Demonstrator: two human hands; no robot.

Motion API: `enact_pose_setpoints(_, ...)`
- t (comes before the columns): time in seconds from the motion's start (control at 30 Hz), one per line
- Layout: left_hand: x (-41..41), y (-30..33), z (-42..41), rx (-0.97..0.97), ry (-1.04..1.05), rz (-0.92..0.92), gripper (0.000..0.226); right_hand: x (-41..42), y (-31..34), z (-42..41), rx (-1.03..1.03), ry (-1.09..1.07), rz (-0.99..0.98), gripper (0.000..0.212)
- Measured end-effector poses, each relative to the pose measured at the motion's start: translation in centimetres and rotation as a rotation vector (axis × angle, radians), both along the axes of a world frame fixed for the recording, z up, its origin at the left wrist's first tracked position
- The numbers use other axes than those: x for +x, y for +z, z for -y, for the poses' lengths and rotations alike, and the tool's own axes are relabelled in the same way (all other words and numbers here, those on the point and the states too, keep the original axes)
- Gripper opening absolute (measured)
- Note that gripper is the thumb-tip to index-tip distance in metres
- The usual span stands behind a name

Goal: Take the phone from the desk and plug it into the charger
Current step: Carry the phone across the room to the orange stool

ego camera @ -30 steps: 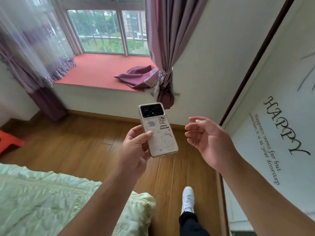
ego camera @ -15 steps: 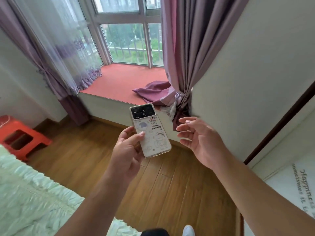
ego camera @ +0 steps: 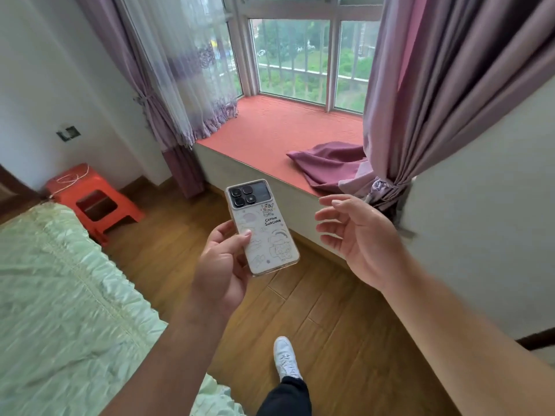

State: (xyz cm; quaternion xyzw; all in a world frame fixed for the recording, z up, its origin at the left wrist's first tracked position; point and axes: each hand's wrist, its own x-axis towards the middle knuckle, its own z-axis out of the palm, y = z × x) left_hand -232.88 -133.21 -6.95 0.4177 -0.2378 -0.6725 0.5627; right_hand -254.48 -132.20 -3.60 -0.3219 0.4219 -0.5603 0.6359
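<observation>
Phone in left grip, charger cable off to the left.

My left hand is clamped on the phone – back up, long axis pointing away from me, camera end far. My right hand hangs spread and empty just beside it. A white cable – I judge it the charger – lies on the orange stool, well apart, nearer my left.

bed at left | stool behind bed, cable on it | window seat at back, cloth on it | phone in left hand | right hand beside phone, apart
</observation>
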Motion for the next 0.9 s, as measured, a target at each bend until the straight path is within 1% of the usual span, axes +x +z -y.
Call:
enact_pose_setpoints(0.27, 4.1, -0.4, 11.4, 0.042, 0.088, -0.012, 0.025, 4.4, -0.1, 13.5, -0.001, 0.098, -0.041, 0.024)
enact_pose_setpoints(0.47, 9.4, 0.9, 19.4, -0.011, 0.125, 0.015, 0.024, 10.0, 1.2, 22.6, -0.013, 0.135, -0.077, 0.024)
enact_pose_setpoints(0.7, 14.6, 1.5, 25.0, -0.052, 0.238, 0.019, 0.025, 15.3, 1.1, 29.9, -0.015, 0.248, -0.072, 0.025)
enact_pose_setpoints(0.9, 19.3, 0.6, 29.8, -0.012, 0.372, 0.046, 0.027, 20.0, 0.4, 38.2, -0.008, 0.336, -0.073, 0.021)
